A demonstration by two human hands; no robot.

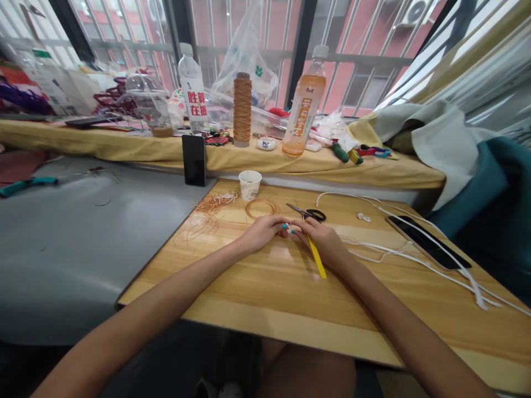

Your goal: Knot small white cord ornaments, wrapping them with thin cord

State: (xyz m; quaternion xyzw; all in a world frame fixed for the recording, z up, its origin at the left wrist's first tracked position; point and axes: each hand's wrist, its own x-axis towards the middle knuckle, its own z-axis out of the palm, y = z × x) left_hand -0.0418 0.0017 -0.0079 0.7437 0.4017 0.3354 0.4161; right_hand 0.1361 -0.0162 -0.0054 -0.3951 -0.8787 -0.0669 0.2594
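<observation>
Above the middle of the wooden board (249, 276), my left hand (267, 229) pinches a small white knotted piece (289, 227) from the left. My right hand (319, 237) is closed at the other side of the same piece and also holds a yellow tweezer-like tool (316, 255), which slants down toward me. White cord (385, 247) runs off to the right from near my right wrist. Black-handled scissors (309, 213) lie just beyond my right hand. A coil of thin orange-brown cord (260, 208) is behind my left hand.
A paper cup (250, 185) stands at the board's back edge, with thread scraps (211, 204) to its left. A phone (429, 242) lies at the right under white cords. Another phone (194, 160) stands upright against the ledge, which holds bottles (305, 105) and a thread spool (242, 110).
</observation>
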